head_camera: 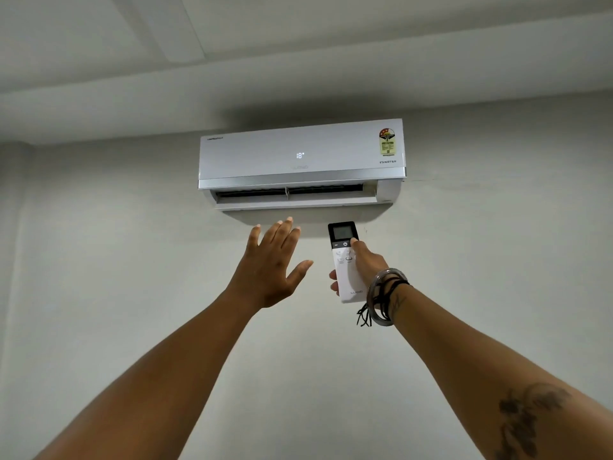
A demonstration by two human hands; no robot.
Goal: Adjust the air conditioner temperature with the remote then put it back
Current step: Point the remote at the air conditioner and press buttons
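A white wall-mounted air conditioner (300,161) hangs high on the wall, its front display reading 18 and its lower flap open. My right hand (365,265) holds a white remote (345,260) with a dark screen end, pointed up at the unit, thumb resting near the power button. My left hand (272,263) is raised beside the remote with palm toward the unit and fingers spread, just below the flap and holding nothing.
A plain grey wall (99,260) surrounds the unit, and the ceiling (232,44) with a recessed step runs above it. Bangles and black threads (384,295) circle my right wrist.
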